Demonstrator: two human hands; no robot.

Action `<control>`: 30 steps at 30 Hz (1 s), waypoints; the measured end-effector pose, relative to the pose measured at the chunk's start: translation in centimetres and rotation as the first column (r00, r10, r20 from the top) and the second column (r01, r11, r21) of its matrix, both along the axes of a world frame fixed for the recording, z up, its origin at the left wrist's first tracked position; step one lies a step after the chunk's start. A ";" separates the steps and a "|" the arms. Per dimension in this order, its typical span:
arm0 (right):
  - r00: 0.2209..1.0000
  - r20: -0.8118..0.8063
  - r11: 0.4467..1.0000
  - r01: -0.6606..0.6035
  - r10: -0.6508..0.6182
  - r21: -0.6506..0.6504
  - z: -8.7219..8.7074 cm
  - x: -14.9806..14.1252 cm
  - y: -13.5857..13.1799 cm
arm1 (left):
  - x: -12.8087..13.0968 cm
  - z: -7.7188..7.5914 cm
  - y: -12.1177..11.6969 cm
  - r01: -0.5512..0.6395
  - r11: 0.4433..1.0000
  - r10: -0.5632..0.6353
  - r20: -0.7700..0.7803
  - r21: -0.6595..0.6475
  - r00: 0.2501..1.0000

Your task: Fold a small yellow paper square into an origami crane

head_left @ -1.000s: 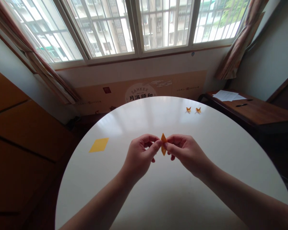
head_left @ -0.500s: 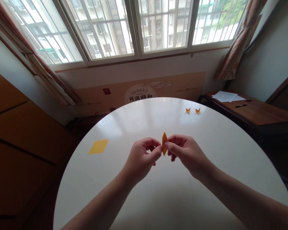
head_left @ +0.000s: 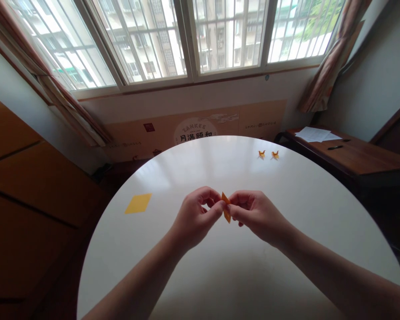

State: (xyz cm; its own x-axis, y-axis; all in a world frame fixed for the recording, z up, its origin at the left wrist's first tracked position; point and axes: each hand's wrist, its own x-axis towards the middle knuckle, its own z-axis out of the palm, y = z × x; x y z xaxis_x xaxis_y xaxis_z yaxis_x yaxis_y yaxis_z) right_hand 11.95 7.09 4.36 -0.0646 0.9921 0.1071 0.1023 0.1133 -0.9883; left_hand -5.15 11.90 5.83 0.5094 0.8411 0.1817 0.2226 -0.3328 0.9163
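Between my two hands, above the white table (head_left: 146, 275), is a small folded piece of orange-yellow origami paper (head_left: 226, 215), narrow and pointed at both ends. My left hand (head_left: 198, 215) pinches its left side with thumb and fingertips. From the right, my right hand (head_left: 256, 213) grips it the same way, its thumb across the front. The fingertips cover the paper's middle. A flat yellow paper sheet (head_left: 138, 203) lies on the table to the left. Two small folded paper birds (head_left: 262, 154) stand side by side near the far right edge.
On the right, a brown wooden desk (head_left: 360, 155) holds white papers (head_left: 315, 133) and a dark slim object (head_left: 335, 147). A printed cardboard panel (head_left: 260, 118) leans beneath the barred window (head_left: 230, 35). Orange-brown cabinet doors (head_left: 26, 191) stand to the left.
The folded paper has tilted, its top end now leaning left, and sits slightly lower. My left fingers have shifted their grip on it. The sheet and birds stay in place.
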 end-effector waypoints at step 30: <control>0.996 -0.067 0.998 -0.058 0.058 0.007 -1.1 -0.2 0.5 | 0.8 -0.4 0.1 -0.034 0.932 0.158 0.321 -0.360 0.934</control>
State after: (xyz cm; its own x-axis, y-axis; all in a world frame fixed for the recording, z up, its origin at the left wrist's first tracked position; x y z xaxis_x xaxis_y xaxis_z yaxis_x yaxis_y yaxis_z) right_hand 11.76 7.63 3.23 -0.1145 0.9864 0.1182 0.0293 0.1223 -0.9921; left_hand -4.39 12.01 5.45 0.3824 0.9238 0.0196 -0.1068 0.0231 0.9940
